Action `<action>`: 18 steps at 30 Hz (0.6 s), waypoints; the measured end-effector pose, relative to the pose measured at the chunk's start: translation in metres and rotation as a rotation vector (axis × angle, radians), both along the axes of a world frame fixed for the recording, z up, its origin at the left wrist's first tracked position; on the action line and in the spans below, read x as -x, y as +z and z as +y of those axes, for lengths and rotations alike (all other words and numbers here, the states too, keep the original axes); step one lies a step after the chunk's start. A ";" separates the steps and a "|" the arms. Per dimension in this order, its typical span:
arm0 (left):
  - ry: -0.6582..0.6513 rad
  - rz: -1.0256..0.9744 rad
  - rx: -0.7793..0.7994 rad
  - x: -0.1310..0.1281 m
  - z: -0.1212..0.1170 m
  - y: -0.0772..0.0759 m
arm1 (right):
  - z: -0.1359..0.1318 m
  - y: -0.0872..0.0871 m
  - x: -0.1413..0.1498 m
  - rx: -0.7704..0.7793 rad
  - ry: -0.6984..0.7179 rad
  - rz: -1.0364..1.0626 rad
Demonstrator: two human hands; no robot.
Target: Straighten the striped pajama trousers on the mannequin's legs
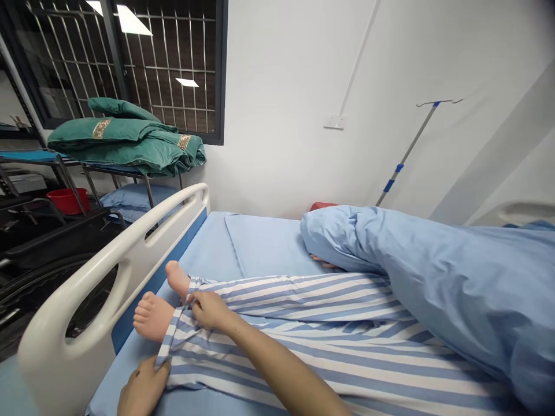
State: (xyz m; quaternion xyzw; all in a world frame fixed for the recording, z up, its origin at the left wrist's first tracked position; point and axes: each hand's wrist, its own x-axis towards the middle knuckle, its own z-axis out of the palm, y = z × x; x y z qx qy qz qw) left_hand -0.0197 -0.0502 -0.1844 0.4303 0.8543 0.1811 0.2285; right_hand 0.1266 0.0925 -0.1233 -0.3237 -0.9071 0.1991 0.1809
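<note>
Right hand (211, 309) grasping the near cuff of the striped pajama trousers (303, 323), fingers closed on the fabric beside the ankle. Left hand (143, 387) also clenched on that cuff, at its lower edge, near the bed's left side. Cuff sits just below the bare near foot (151, 315); far foot (177, 277) is just beyond it, both rubbery, likely a manikin's. Legs lie on a blue sheet (260, 245), running right under a blue quilt (433, 277). White bed rail (87, 277) on the left. Beyond it: green blankets (125, 144) on a metal rack (65, 164), red basin (67, 199), wheelchair (52, 277). IV pole (410, 150) at the far wall.
</note>
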 end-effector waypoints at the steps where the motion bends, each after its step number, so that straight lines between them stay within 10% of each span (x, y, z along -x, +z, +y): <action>1: -0.008 -0.035 0.013 0.001 0.001 -0.002 | 0.003 0.001 -0.003 -0.007 -0.036 -0.005; 10: 0.018 -0.075 0.070 0.002 0.003 -0.011 | 0.020 0.009 0.005 -0.444 0.106 -0.175; 18: -0.027 -0.044 0.095 -0.008 0.000 0.004 | 0.021 -0.002 0.027 -0.466 0.205 -0.297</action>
